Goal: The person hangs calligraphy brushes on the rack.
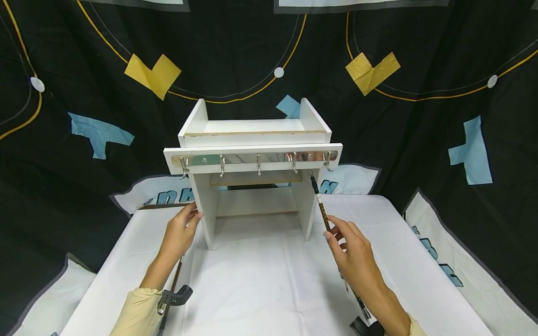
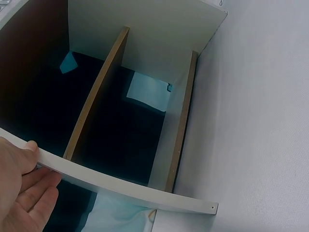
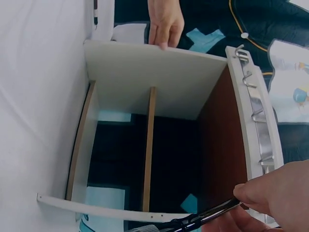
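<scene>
A white wooden shelf unit (image 1: 252, 151) stands on the table, with a row of several metal hooks (image 1: 258, 164) along its front rail. My left hand (image 1: 178, 231) grips the edge of its left side panel (image 1: 204, 210); in the left wrist view the thumb (image 2: 31, 147) lies on one face and the fingers on the other. My right hand (image 1: 350, 247) pinches a slim dark rod (image 1: 322, 211) between thumb and fingers. The rod has a white band and thin wire at its black tip, which is near the right side panel (image 1: 308, 200).
Another slim brown rod (image 1: 176, 275) runs beside my left forearm, partly hidden by the wrist mount (image 1: 178, 296). White cloth covers the table (image 1: 252, 284). A black curtain (image 1: 235, 56) with yellow and blue tape hangs behind.
</scene>
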{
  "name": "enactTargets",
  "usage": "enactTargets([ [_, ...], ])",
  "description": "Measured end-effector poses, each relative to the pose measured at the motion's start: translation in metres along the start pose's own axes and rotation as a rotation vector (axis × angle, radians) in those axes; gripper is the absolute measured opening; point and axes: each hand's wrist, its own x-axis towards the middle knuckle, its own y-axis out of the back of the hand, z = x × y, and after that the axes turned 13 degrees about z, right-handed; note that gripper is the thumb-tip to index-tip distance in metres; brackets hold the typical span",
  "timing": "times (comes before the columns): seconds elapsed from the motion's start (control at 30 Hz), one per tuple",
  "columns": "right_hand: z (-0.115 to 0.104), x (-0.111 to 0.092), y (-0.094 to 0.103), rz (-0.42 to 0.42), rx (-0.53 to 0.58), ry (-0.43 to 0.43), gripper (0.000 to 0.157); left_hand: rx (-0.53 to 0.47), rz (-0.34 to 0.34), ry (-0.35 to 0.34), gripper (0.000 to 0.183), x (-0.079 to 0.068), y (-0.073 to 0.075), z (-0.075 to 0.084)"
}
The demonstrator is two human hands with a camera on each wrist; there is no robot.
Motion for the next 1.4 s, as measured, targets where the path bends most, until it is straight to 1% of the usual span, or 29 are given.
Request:
enactTargets([
  [0.23, -0.009, 0.002, -0.011, 0.011, 0.027, -0.012, 0.044, -0.004, 0.015, -0.014, 0.043, 0.001, -0.001, 0.000],
  [0.57, -0.016, -0.001, -0.022, 0.000, 0.070, -0.027, 0.043, -0.009, 0.019, -0.021, 0.043, 0.001, -0.002, -0.001],
  [0.83, -0.016, -0.003, -0.030, -0.010, 0.067, -0.020, 0.044, -0.010, 0.025, -0.019, 0.043, 0.001, -0.001, -0.001],
  [1.13, -0.014, -0.002, -0.039, -0.009, 0.069, -0.043, 0.044, -0.006, 0.027, -0.016, 0.043, 0.000, -0.002, -0.002],
  [1.4, -0.009, -0.001, -0.052, -0.013, 0.075, -0.074, 0.043, -0.016, 0.022, -0.006, 0.043, -0.001, -0.002, -0.002],
])
